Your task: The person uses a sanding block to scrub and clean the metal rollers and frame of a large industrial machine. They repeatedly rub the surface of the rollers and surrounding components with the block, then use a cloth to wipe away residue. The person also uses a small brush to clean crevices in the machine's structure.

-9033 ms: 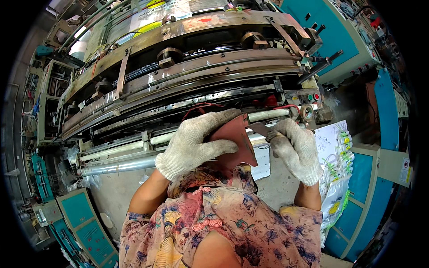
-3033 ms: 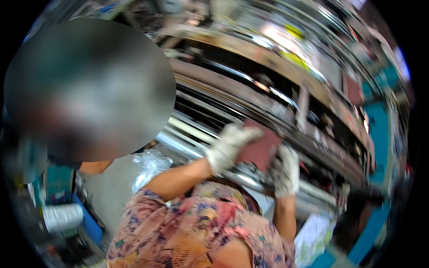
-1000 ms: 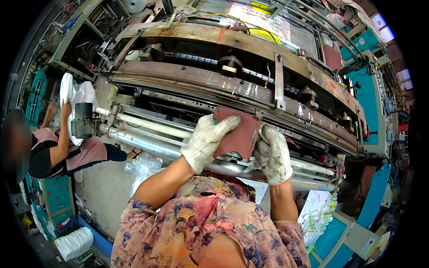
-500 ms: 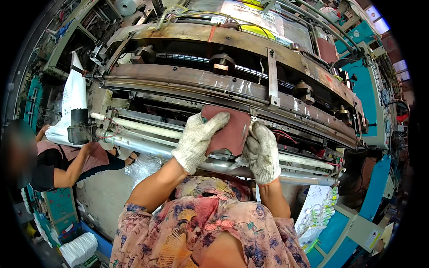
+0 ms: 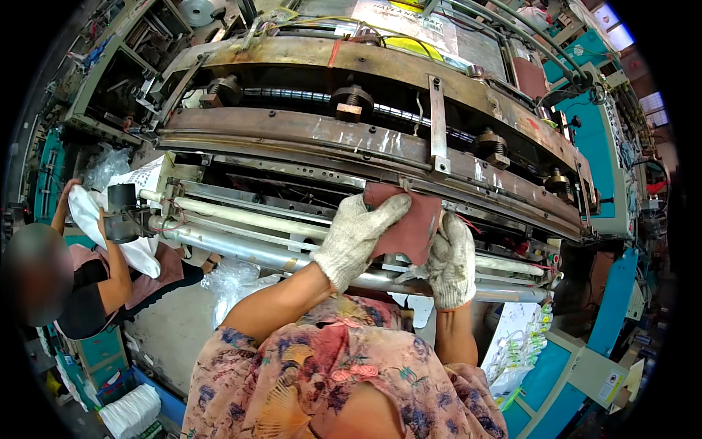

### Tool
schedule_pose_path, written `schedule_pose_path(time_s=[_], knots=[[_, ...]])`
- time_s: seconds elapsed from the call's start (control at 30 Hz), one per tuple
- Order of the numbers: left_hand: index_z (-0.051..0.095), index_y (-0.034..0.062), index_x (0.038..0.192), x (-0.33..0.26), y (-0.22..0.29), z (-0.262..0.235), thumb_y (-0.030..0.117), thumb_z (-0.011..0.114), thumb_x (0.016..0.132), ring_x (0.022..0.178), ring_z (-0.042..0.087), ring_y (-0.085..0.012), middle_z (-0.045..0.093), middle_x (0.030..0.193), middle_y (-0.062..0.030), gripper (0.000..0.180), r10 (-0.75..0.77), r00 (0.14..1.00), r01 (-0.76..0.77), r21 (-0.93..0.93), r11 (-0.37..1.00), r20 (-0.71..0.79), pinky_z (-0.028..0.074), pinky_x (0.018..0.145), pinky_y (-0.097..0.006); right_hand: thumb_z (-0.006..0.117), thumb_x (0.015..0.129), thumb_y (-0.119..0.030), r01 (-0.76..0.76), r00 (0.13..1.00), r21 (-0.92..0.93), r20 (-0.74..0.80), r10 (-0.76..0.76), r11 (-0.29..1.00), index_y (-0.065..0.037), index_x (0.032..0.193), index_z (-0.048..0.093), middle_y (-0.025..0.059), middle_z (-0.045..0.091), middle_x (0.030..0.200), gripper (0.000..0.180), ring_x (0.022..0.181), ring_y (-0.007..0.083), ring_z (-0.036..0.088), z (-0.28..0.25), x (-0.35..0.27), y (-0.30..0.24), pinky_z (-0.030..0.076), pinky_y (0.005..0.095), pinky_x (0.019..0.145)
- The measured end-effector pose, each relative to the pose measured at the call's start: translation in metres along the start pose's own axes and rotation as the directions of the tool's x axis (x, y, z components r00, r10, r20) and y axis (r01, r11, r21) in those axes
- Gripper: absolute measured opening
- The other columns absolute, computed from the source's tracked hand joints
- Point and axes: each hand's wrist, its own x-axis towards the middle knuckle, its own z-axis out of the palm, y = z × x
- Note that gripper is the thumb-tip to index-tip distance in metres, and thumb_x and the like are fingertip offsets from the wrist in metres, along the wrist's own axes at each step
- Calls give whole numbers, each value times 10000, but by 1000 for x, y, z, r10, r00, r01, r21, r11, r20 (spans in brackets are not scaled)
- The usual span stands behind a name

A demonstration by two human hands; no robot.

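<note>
Both of the person's hands, in white knitted work gloves, are raised against the front of the big rust-brown metal machine frame (image 5: 380, 143). The left hand (image 5: 356, 238) lies flat, fingers stretched out over a dark red rectangular cloth pad (image 5: 406, 228), pressing it from the near left. The right hand (image 5: 451, 257) curls its fingers around the pad's right edge, gripping it. The pad sits just above the long shiny steel roller (image 5: 270, 254) that runs left to right. Far to the left, another person (image 5: 95, 285) in a dark top handles white plastic bags (image 5: 99, 219).
</note>
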Motion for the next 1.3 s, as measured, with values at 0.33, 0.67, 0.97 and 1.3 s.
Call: schedule_pose_path(time_s=[0.33,0.67,0.97,1.3], knots=[[665,-14,1045,1,-5,13,230,713,883,764,621,-98,682,936,-49,296,-25,1000,25,-19,999,-4,508,706,-263,575,945,-260,52,998,47,38,-54,998,-46,951,609,43,624,821,217,754,110,638,-17,0,-15,531,203,630],[650,-26,1107,7,-19,38,236,717,885,803,636,-119,683,974,-57,349,-55,998,56,-28,998,37,528,744,-263,610,932,-208,37,996,99,72,-44,994,-63,903,605,7,611,795,148,669,91,591,-54,10,-25,515,242,647],[636,-32,1096,4,-18,50,224,684,908,859,673,-146,683,993,-91,321,-38,999,39,-14,999,20,563,759,-281,571,934,-207,278,954,-200,169,-247,940,-73,807,575,-29,496,649,185,468,70,434,-59,8,-31,352,218,421],[620,-35,1126,11,-40,87,243,682,909,911,672,-164,685,1010,-90,358,-63,998,64,44,997,-25,562,811,-294,611,913,-194,0,992,11,128,-1,1000,7,1007,626,56,658,876,223,728,135,617,-119,14,-52,499,282,610]])
